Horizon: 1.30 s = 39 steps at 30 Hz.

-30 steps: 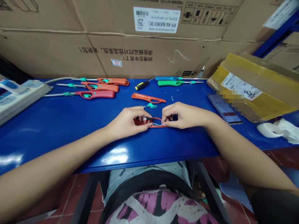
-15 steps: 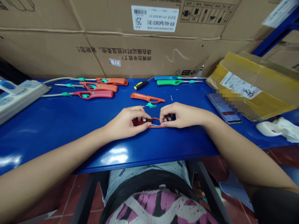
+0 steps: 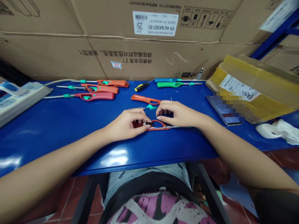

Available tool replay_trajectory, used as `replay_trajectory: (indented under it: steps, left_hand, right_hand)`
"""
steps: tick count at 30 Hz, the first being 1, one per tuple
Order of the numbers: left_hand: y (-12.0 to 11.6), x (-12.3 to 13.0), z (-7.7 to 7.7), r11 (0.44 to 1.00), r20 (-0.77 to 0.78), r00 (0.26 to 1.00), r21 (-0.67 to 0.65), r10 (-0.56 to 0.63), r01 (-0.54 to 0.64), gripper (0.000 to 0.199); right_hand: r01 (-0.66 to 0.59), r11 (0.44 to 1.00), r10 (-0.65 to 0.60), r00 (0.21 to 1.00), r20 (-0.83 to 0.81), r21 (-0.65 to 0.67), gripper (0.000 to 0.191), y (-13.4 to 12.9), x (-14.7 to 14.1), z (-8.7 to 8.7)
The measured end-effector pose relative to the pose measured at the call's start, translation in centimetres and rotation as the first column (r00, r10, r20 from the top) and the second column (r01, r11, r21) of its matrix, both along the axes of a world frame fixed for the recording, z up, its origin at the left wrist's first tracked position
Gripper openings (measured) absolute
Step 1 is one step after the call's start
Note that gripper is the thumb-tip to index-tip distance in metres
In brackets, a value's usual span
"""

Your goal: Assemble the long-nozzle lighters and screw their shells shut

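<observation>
My left hand (image 3: 130, 124) is closed on the handle end of an opened orange lighter (image 3: 161, 125) that lies on the blue table. A small black part with a white end shows by its thumb and fingertips. My right hand (image 3: 174, 113) hovers just above the lighter's trigger loop, fingers curled and parted from the thumb, with nothing visible between them. A thin metal tube runs right from the lighter, below my right wrist. Beyond my fingers lie a loose green trigger (image 3: 151, 107) and an orange half shell (image 3: 146, 100), its right end partly covered by my right hand.
Several long-necked lighters (image 3: 95, 96) lie at the left, and a green lighter (image 3: 169, 84) and blue lighter (image 3: 166, 80) at the back. A screwdriver (image 3: 141, 86) is between them. A power strip (image 3: 23, 96), phone (image 3: 223, 110) and taped carton (image 3: 254, 90) flank the table (image 3: 70, 137).
My right hand has lifted off the lighter and moved slightly away and left, uncovering the trigger loop and metal tube. My left hand has stayed on the handle end.
</observation>
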<state>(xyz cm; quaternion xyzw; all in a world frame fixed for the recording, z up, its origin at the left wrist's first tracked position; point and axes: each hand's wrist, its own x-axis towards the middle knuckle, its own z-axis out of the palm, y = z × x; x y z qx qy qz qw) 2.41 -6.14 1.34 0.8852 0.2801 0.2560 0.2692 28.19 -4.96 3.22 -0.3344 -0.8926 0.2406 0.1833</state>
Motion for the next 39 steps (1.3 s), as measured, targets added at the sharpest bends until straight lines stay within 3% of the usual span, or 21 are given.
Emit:
replay_trajectory:
  steps: [3, 5, 9, 15, 19, 23, 26, 39]
  left_hand:
    - [0.0, 0.0, 0.0, 1.000, -0.003, 1.000, 0.011, -0.006, 0.007, 0.020]
    - [-0.1, 0.0, 0.0, 1.000, -0.002, 1.000, 0.016, -0.005, 0.005, 0.020]
    - [-0.1, 0.2, 0.0, 1.000, 0.002, 1.000, 0.027, -0.003, 0.003, 0.020]
    - [-0.1, 0.1, 0.1, 1.000, -0.002, 1.000, 0.024, -0.003, 0.003, 0.020]
    - [0.0, 0.0, 0.2, 1.000, -0.002, 1.000, 0.002, 0.012, -0.012, 0.021]
    - [0.0, -0.1, 0.2, 1.000, 0.006, 1.000, -0.004, 0.025, -0.025, 0.019]
    - [0.0, -0.1, 0.2, 1.000, 0.002, 1.000, 0.001, 0.028, -0.028, 0.017]
    - [0.1, -0.2, 0.1, 0.999, 0.011, 1.000, 0.030, 0.014, -0.015, 0.013]
  right_hand:
    - [0.078, 0.981, -0.080, 0.997, 0.002, 0.178, 0.021, 0.3, -0.2, -0.5]
    - [0.129, 0.966, -0.137, 0.990, 0.017, 0.224, 0.026, 0.6, -0.4, -1.0]
    - [0.214, 0.947, -0.231, 0.972, 0.042, 0.239, 0.024, 1.3, -1.0, -2.1]
    - [0.222, 0.952, -0.224, 0.974, -0.013, 0.213, 0.007, 1.7, -1.4, -2.3]
    - [0.160, 0.979, -0.150, 0.985, -0.085, 0.128, 0.008, 1.0, -0.9, -1.2]
    - [-0.047, 0.999, 0.048, 0.994, -0.099, 0.013, 0.007, 0.2, -0.1, -0.1]
    - [-0.129, 0.991, 0.126, 0.990, -0.066, -0.045, 0.006, -0.1, 0.2, 0.6]
    - [-0.235, 0.967, 0.237, 0.971, 0.010, -0.102, 0.006, -0.3, 0.8, 1.5]
